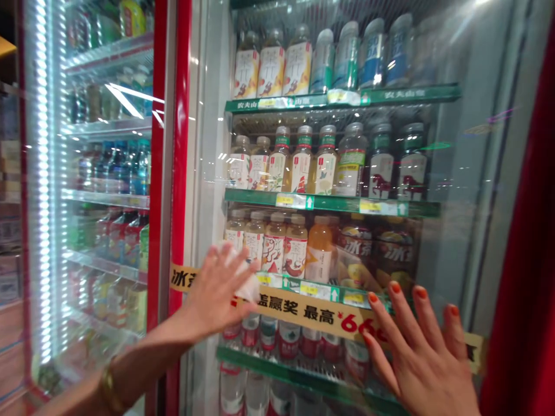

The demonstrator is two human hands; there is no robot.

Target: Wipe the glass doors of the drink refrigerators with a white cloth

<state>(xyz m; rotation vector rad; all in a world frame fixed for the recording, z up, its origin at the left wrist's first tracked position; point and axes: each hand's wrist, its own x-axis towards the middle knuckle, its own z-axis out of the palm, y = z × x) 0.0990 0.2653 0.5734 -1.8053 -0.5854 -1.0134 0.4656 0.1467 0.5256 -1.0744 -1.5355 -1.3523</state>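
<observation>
Shop cooler: glass door (pixel 451 231), bottled drinks (pixel 299 167) behind. Left hand (pixel 217 292) flat, fingers spread, presses white cloth (pixel 250 287) on glass. Right hand (pixel 422 355) open, fingers apart, over yellow sticker (pixel 303 312).

On glass door (pixel 455 173): left hand (pixel 217 294) over cloth (pixel 250 287), right hand (pixel 422 352) to its right, sticker strip (pixel 303 311) between | behind glass: bottles (pixel 303 164) on shelves (pixel 333 203) | leftward: second cooler (pixel 108 173)

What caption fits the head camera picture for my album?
Left hand presses a white cloth on the glass fridge door; right hand spread open.
</observation>
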